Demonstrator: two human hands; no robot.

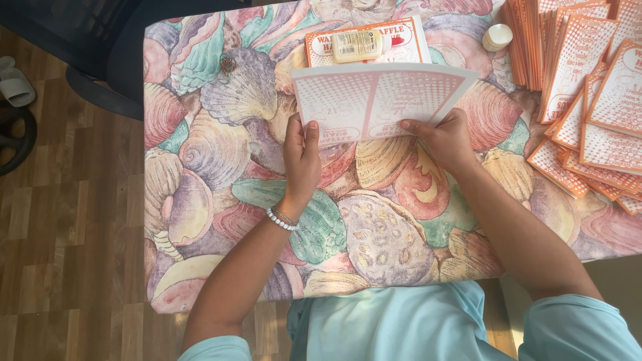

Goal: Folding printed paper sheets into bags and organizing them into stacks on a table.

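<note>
Held item: folded card sheet point(381, 100), white with a pink dotted print, upper centre of the frame, tilted up off the table; a fold line runs down its middle.
Left hand point(301, 157): fingers clenched on the sheet's lower left edge, thumb on top; a beaded bracelet point(281, 219) sits at the wrist.
Right hand point(447, 139): fingers grasping the sheet's lower right edge.
Progress: judging by the layout, this sheet is mid-fold, not yet glued or set aside; many flat sheets remain, and no finished piece can be told apart.
Beneath, behind: one orange-printed flat sheet point(408, 47) lying on the table just beyond the held one.
Container: small glue bottle point(358, 45), yellowish, lying on its side on that flat sheet; contents level cannot be told. Its round pale cap point(497, 37) stands apart, to the right.
Stock: stack of orange-printed sheets point(582, 100), fanned, upper right of the frame.
Support: table point(221, 167) under a seashell-patterned cloth.
Surroundings: wooden floor point(67, 234) at left; dark chair point(87, 40) upper left.
</note>
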